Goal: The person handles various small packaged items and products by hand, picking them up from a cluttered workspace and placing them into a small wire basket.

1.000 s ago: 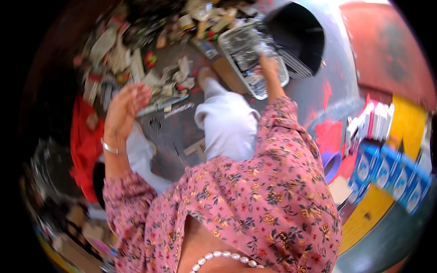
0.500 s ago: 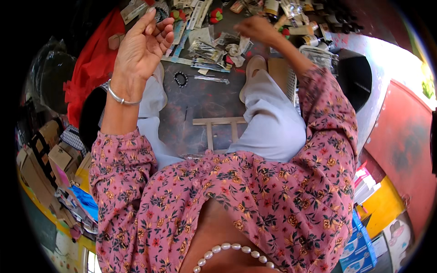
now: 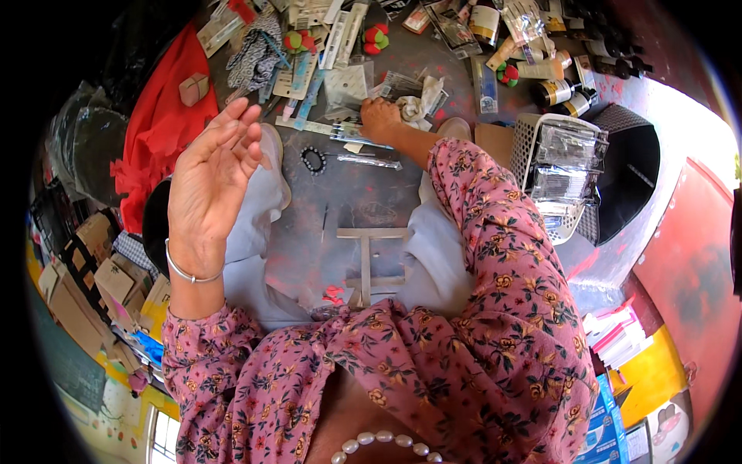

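Note:
My left hand [image 3: 212, 178] is raised at the left with nothing in it, its fingers slightly bent and apart. A silver bangle [image 3: 189, 272] circles that wrist. My right hand [image 3: 381, 121] is down at the pile on the floor, fingers curled over the flat plastic packets [image 3: 352, 134]. What those fingers grip is hidden beneath them. Close to it lie a crumpled white cloth [image 3: 413, 108] and a clear packet [image 3: 348, 87]. Nearer to me are a black bead bracelet [image 3: 313, 160] and a slim clear-wrapped packet [image 3: 369, 162].
Brown bottles [image 3: 556, 93] and tubes [image 3: 541, 69] crowd the far right. A white perforated basket [image 3: 525, 147] holds packets beside a black bin [image 3: 634, 170]. Red cloth [image 3: 158, 116] drapes at left, near a patterned glove [image 3: 251, 58]. A wooden frame [image 3: 366, 263] lies between my legs.
My right hand has come down and to the left onto the packets. My left hand has lowered toward me, still empty. The view has shifted, showing more of the basket and bottles.

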A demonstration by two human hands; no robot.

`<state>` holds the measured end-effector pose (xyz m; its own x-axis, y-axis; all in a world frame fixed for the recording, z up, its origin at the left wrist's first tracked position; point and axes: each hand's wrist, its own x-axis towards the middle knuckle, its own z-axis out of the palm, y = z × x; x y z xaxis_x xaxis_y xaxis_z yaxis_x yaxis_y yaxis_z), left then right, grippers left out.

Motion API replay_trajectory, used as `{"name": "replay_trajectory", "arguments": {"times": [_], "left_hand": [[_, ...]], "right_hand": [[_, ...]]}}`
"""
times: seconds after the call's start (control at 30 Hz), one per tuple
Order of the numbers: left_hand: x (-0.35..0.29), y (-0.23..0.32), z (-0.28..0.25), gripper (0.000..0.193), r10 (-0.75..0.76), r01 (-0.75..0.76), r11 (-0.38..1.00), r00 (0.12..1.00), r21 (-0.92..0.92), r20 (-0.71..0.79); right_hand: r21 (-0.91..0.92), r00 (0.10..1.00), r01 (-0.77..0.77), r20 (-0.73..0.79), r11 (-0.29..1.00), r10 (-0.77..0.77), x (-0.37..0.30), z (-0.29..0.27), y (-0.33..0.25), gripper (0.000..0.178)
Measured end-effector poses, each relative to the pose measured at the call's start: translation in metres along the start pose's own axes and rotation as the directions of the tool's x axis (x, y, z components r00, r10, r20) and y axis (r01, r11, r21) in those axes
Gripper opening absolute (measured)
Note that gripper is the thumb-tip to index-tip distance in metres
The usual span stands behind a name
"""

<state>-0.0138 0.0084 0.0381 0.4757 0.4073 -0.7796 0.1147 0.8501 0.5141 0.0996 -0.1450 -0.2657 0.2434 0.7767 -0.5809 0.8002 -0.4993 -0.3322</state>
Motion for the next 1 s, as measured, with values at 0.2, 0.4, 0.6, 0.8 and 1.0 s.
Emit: {"name": "replay_trajectory", "arguments": {"times": [0.2,0.4,0.6,0.8,1.0], "left_hand": [[0.0,-0.003,-0.004,0.038,-0.017,0.017,1.0,1.0,0.013,0.023],[0.017,-0.003,0.004,0.03,0.117,-0.115,0.991,0.993,0.07,-0.022],[0.018,-0.012,0.004,0.038,0.087,-0.093,0.995,0.979,0.022,0.185],[0.017,0.006,0.008,0.035,0.278,-0.247,0.955,0.938,-0.166,0.206],[0.014,-0.003,0.007,0.032,0.138,-0.122,0.982,0.985,-0.142,0.107]], "right_hand": [[0.176,0.957,0.025,-0.289,0.984,0.028,0.015,-0.016,0.034,0.026],[0.733,0.909,0.377,-0.41,0.566,-0.074,-0.006,-0.15,0.027,0.036],[0.628,0.743,0.66,-0.466,0.413,-0.481,-0.061,-0.221,-0.082,0.048],[0.905,0.875,0.289,-0.118,0.311,-0.47,-0.055,-0.213,-0.022,0.042],[-0.096,0.933,0.151,-0.316,0.984,-0.174,-0.019,-0.063,0.076,0.017]]}}
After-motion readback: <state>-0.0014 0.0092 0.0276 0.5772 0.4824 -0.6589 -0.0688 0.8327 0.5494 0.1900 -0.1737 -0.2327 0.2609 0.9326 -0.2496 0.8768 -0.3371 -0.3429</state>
